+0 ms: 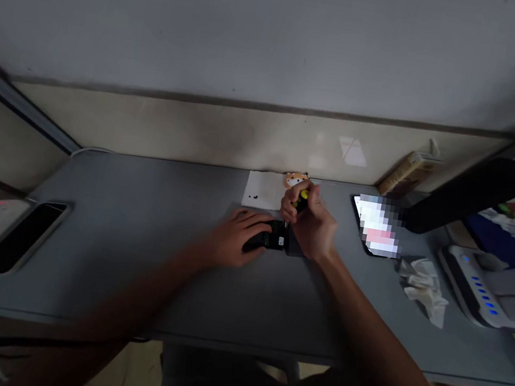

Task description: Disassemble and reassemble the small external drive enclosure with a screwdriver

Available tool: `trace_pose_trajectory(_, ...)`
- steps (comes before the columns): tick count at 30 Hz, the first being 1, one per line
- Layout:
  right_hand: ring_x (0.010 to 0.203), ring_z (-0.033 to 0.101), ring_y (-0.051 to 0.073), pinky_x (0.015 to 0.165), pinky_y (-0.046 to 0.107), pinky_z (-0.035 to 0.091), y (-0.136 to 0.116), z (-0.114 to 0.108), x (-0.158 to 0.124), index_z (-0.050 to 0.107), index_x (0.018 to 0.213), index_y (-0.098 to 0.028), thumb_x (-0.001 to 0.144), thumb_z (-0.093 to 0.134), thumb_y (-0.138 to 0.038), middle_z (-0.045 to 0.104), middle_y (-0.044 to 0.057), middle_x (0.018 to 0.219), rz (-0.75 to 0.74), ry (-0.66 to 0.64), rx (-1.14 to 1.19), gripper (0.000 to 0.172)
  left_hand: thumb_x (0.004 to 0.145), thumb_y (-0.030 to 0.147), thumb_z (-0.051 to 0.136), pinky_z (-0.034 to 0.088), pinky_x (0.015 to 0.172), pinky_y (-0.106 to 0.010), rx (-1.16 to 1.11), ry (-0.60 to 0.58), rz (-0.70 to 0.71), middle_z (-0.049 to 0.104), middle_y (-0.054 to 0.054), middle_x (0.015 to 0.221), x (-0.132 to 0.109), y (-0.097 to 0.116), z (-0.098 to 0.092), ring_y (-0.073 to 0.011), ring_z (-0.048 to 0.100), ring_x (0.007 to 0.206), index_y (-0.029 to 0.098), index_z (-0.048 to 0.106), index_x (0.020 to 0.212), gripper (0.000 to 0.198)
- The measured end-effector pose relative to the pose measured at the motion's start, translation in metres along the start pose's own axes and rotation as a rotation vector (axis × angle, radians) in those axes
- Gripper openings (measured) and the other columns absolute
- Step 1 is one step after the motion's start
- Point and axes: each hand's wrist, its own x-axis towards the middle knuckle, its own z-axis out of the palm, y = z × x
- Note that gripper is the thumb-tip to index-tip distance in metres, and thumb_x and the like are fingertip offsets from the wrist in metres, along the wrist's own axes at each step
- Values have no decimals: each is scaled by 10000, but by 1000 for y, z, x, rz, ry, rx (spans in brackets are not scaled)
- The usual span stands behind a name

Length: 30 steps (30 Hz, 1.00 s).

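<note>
The left hand (237, 237) steadies a black device (269, 241) while the right hand (312, 225) grips a yellow-handled screwdriver (302, 200) just above it.

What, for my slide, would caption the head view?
Right hand holds a screwdriver to a black device under the left hand.

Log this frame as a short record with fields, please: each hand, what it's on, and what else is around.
Left hand: curled over, holding a black device
Right hand: holding a screwdriver with a yellow and black handle, above the device
Nearby: white paper with small black pieces; orange animal figure
Also on desk: phone; crumpled tissue
Surface: grey desk
</note>
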Motion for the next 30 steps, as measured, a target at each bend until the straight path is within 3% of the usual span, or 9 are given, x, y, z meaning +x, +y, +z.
trace_pose_trajectory(10, 530, 350, 107, 526, 275, 354, -1, 1, -2, 511, 733, -225, 956, 533, -644, 375, -33, 629, 4, -16, -18, 475, 983, 337, 531, 415, 1096, -487, 8, 1, 1, 611, -128, 1424, 1, 0, 1, -301, 555, 1325, 210, 606, 1276, 328)
trace_pose_trajectory(30, 505, 318, 104, 509, 270, 305, 1, 2, -1, 523, 730, -226, 933, 553, -666, 375, -44, 594, -26, -12, 11, 486, 964, 313, 552, 424, 1101, -500, -19, 17, 5, 616, -117, 1419, 1, 2, -2, -298, 556, 1327, 226, 618, 1274, 329)
